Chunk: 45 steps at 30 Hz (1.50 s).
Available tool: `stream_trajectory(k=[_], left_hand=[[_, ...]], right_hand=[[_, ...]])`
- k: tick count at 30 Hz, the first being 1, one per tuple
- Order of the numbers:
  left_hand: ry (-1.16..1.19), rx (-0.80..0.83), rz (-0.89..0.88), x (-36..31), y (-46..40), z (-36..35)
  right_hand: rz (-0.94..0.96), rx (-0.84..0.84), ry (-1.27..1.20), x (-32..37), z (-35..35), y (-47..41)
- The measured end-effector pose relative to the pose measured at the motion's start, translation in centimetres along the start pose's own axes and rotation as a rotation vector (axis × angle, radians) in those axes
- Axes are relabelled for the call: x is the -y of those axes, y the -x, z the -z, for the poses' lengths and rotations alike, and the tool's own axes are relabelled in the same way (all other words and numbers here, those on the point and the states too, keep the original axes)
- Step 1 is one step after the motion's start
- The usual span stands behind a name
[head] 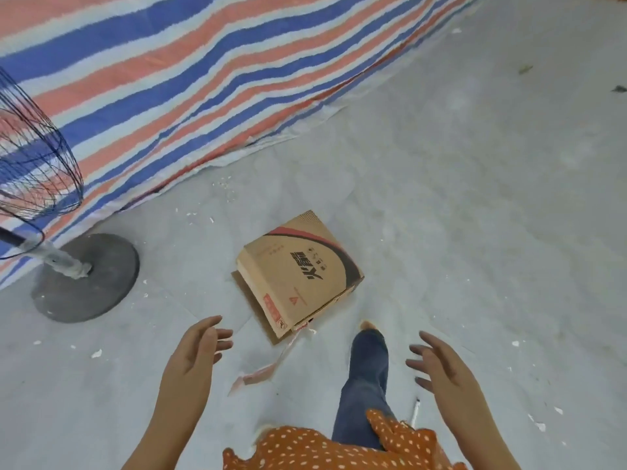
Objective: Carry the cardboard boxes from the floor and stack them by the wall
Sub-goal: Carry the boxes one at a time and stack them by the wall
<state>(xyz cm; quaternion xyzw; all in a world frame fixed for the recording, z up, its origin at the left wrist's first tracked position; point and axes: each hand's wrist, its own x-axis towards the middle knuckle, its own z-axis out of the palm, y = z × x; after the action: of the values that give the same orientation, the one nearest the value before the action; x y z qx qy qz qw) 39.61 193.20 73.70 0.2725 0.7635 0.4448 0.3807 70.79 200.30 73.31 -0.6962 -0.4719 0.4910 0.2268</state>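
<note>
A brown cardboard box [298, 269] with black and red print lies on the pale floor in the middle of the view, one flap loose at its near left side. A strip of torn tape [268, 364] trails from its near corner. My left hand [196, 351] hovers below and left of the box, fingers spread and relaxed, holding nothing. My right hand [437, 364] hovers below and right of it, also spread with nothing in it. Neither hand touches the box.
A standing fan [37, 157] with a round grey base [88, 276] stands at the left. A red, white and blue striped tarp [203, 69] covers the back. My leg [366, 374] steps forward just right of the box. Small scraps dot the floor.
</note>
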Motion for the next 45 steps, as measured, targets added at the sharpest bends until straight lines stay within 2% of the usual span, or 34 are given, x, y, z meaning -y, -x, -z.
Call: stream_trajectory(k=[6, 10, 14, 17, 23, 26, 29, 31, 33, 37, 40, 45], left_hand=[[0.068, -0.249, 0.185, -2.4, -5.2, -8.5], [0.055, -0.317, 0.296, -3.5, -7.5, -13.6], [0.13, -0.374, 0.445, -2.4, -10.3, -17.3], [0.106, -0.349, 0.536, 2.3, -14.1, -20.6], [-0.091, -0.305, 0.701, 18.8, -24.9, -28.3], [-0.26, -0.239, 0.726, 26.7, -29.8, -31.7], [-0.327, -0.287, 0.755, 34.2, -33.4, -33.8], [-0.225, -0.317, 0.818, 38.7, -34.8, -34.6], [-0.033, -0.293, 0.868, 42.2, -35.3, -35.1], [0.306, -0.318, 0.971, 44.1, -34.9, -35.5], [0.428, -0.33, 0.97, 42.8, -34.5, -34.8], [0.535, -0.354, 0.848, 36.1, -34.8, -30.1]], right_hand=[[0.01, 0.258, 0.174, 7.0, 3.6, -16.1], [0.024, 0.402, 0.317, 10.6, 4.8, -24.7], [-0.001, 0.52, 0.407, 10.0, 3.2, -30.9], [-0.055, 0.558, 0.456, 5.9, -0.1, -36.3], [-0.173, 0.579, 0.572, -8.1, -10.0, -48.3], [-0.094, 0.512, 0.648, -14.7, -15.0, -54.0], [0.007, 0.385, 0.609, -20.9, -18.5, -59.2], [-0.032, 0.366, 0.569, -24.7, -19.9, -62.2], [-0.111, 0.421, 0.495, -27.8, -20.7, -64.1], [-0.255, 0.438, 0.331, -29.6, -21.0, -64.6], [-0.342, 0.444, 0.262, -28.1, -20.7, -63.9], [-0.276, 0.466, 0.2, -20.0, -20.0, -61.9]])
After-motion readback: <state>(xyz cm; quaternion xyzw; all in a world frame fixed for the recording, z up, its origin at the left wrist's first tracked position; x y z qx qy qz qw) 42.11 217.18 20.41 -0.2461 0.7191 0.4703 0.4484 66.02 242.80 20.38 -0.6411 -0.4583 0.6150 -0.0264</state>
